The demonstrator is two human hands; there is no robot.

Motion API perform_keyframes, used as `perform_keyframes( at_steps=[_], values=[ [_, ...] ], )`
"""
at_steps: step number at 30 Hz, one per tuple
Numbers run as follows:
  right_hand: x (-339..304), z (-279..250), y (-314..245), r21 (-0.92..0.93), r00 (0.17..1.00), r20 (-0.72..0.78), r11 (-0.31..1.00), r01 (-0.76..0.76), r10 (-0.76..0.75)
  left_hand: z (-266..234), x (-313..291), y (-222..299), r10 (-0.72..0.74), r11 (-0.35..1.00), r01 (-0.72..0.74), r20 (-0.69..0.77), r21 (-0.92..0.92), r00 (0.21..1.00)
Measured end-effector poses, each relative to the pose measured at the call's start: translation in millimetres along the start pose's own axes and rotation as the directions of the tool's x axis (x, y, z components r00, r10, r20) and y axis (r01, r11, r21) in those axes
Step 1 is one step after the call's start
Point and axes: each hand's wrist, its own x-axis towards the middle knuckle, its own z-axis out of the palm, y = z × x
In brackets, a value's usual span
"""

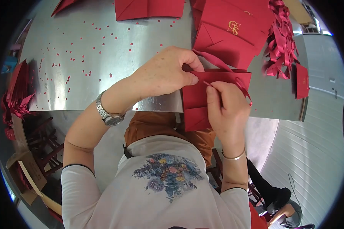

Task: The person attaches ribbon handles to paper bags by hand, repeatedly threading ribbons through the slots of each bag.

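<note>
A small red paper bag (195,93) lies at the table's front edge, its lower end jutting out over my lap. My left hand (170,70) pinches the bag's upper left corner, thumb on the outer face and the other fingers partly hidden at its mouth. A dark red ribbon (214,60) runs from beside that hand over the bag's top edge. My right hand (229,105) rests over the bag's right side, thumb and forefinger closed on a ribbon end that pokes out at their tips. Another loop of ribbon (244,89) hangs by its knuckles.
More red paper bags (229,38) are stacked at the far right, beside a heap of cut ribbons (281,42). Small red paper dots (93,47) lie scattered over the metal table (141,36). Bags with ribbons (19,91) stand at left, above an opened cardboard box (30,175).
</note>
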Motion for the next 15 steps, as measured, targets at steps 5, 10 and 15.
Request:
perform_keyframes(
  at_steps=[5, 10, 15],
  values=[
    [-5, 17, 7, -0.011, 0.997, -0.072, 1.000, -0.001, 0.000, -1, 2, -1, 0.038, 0.994, -0.040, 0.015, 0.106, 0.999],
    [-5, 21, 10, -0.008, 0.993, -0.104, 0.998, 0.054, -0.055, -2, 2, -2, 0.037, 0.997, -0.039, 0.027, 0.074, 0.999],
    [-3, 23, 3, -0.012, 0.994, -0.107, 1.000, -0.012, 0.010, -2, 0, 2, 0.011, 0.999, -0.012, 0.017, 0.046, 1.000]
  ],
)
